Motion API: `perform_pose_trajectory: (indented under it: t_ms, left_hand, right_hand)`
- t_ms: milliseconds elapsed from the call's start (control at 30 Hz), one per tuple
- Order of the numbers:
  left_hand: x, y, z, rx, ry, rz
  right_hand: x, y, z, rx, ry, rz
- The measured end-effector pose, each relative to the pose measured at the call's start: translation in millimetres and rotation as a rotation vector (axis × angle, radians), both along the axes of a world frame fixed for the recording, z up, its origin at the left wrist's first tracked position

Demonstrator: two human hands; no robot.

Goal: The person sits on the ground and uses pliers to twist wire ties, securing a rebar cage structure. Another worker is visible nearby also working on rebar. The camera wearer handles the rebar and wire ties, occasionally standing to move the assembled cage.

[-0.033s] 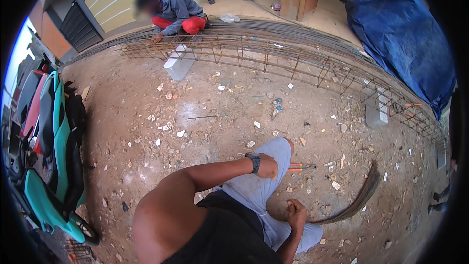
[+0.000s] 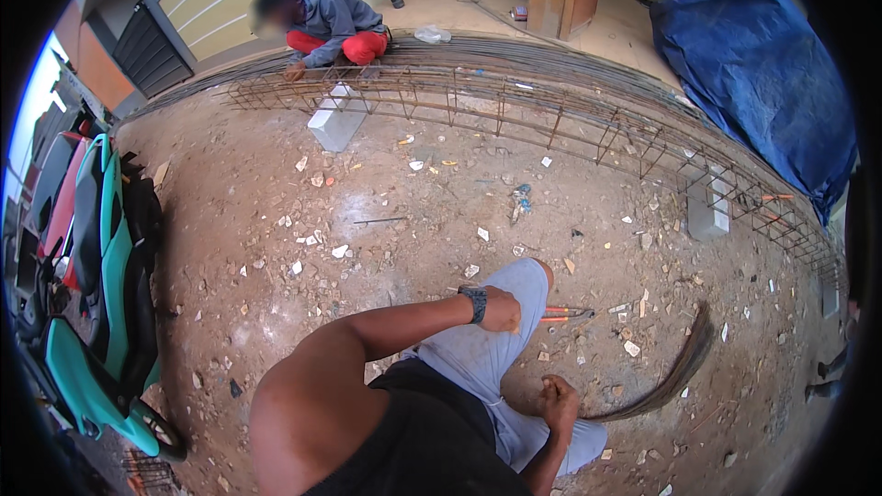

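Observation:
My left hand (image 2: 501, 310), below a dark wristwatch (image 2: 475, 305), rests closed on my grey-clad thigh (image 2: 459, 349). Whatever its curled fingers hold, if anything, is hidden. Lower and to the right, my right hand (image 2: 558, 401) is closed with fingers pinched together, close to my other leg. I cannot make out anything between them. Just beyond that hand, a curved bundle of thin dark wires (image 2: 675, 375) lies on the dirt, one end reaching toward my leg. A tool with orange handles (image 2: 562, 314) lies on the ground beside my knee, partly covered by it.
A long rebar cage (image 2: 551, 124) spans the far side on pale blocks (image 2: 337, 119). Behind it a co-worker (image 2: 335, 28) squats, hands at the bars. Motorbikes (image 2: 110, 266) stand left; a blue tarp (image 2: 753, 73) covers something at far right. Stone chips litter the dirt.

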State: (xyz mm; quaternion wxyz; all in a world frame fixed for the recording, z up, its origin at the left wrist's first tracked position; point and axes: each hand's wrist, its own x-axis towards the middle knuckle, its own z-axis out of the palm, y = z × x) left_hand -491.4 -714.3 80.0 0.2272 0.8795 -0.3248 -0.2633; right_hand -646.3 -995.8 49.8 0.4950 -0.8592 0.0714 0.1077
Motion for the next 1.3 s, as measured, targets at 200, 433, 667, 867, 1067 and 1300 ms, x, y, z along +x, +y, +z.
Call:
perform_pose_trajectory:
  t_ms: [200, 433, 667, 867, 1067, 1300]
  left_hand:
    - [1, 0, 9, -0.033, 0.007, -0.044]
    - [17, -48, 29, -0.200, -0.176, -0.317]
    - [119, -61, 49, -0.249, -0.540, -0.275]
    - [186, -115, 49, -0.228, -0.586, -0.297]
    - [186, -163, 36, -0.216, -0.375, -0.352]
    - [223, -151, -19, -0.152, -0.714, -0.157]
  right_hand:
    - [-3, -12, 14, 0.166, 0.185, 0.051]
    - [6, 12, 31, 0.106, -0.009, 0.064]
    - [-40, -52, 47, -0.329, -0.064, -0.327]
    - [-87, -84, 30, -0.280, -0.091, -0.668]
    - [-110, -86, 43, -0.124, -0.180, -0.981]
    - [-67, -88, -6, -0.174, -0.180, -0.890]
